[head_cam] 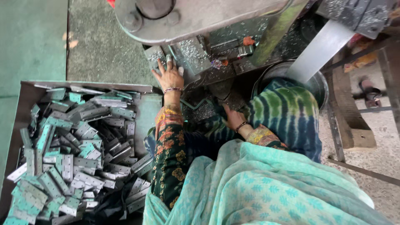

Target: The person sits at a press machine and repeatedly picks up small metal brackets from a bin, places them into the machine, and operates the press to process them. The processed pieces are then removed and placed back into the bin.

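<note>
Two hands work at the press: the left hand [168, 76] lies flat, fingers spread, on a metal piece [155, 55] at the machine bed's [196, 58] left edge, ready for careful alignment, while the right hand [233, 118] rests lower, its grip unclear, near the hinge-filled tray [143, 88].

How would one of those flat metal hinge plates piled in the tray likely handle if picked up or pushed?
The hinge plates look like thin flat sheet metal, so probably stiff and light singly. Loosely heaped in the tray, they would likely slide and shift if pushed. Being flat, rolling seems unlikely; the edges may be sharp.
</note>
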